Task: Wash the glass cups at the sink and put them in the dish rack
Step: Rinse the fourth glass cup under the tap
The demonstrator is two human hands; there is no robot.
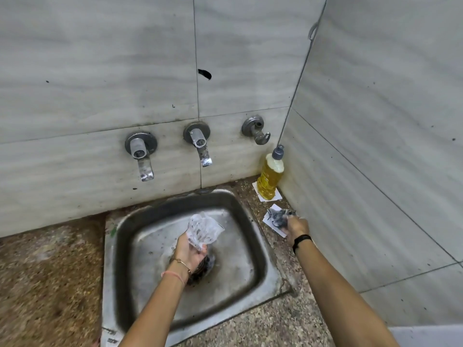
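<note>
Left hand [189,249] wrapped round base of glass cup [204,230], tilted over sink [150,284] basin. Farther right, right hand [297,227] closed on grey scrubber [279,216] on counter, short of soap bottle [271,176]. Risk: one-handed, likely wet hold; cup slipping onto steel.

Clear patterned glass cup [204,230], tilted with mouth toward the far edge, base gripped by left hand [190,251], above the middle of steel sink [238,271].

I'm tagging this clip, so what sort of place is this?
Probably a kitchen or utility wash corner: a steel sink set in a speckled stone counter, two wall taps on grey tiles, and a bottle of yellow liquid, likely dish soap.
</note>
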